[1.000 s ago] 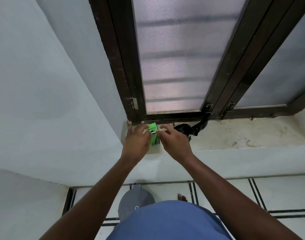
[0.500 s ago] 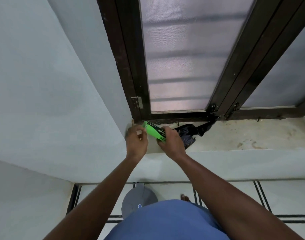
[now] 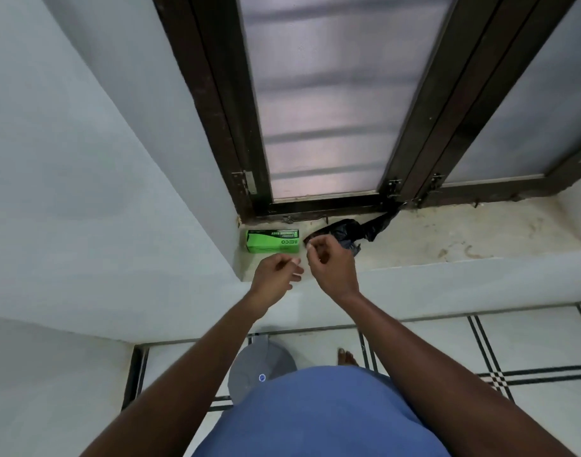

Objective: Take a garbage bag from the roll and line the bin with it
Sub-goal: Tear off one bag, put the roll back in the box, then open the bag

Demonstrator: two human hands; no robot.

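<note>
A green box of garbage bags (image 3: 272,241) lies flat in the left corner of the window sill (image 3: 447,245). A crumpled black garbage bag (image 3: 351,233) lies just right of it, one end stretching toward the window frame. My left hand (image 3: 276,272) hovers below the box with loosely curled fingers, holding nothing. My right hand (image 3: 328,265) is beside it, fingers apart, its fingertips in front of the bag's left end; whether they touch it is unclear. The grey bin (image 3: 261,364) stands on the floor below, partly hidden by my left arm and blue shirt.
The dark wooden window frame (image 3: 243,179) with frosted glass rises right behind the sill. A white wall (image 3: 85,192) closes in on the left. Below, my bare foot (image 3: 347,357) stands on white floor tiles with black lines.
The green box, held in both hands before, now lies on the sill. Both hands have let go and drawn back toward me.
</note>
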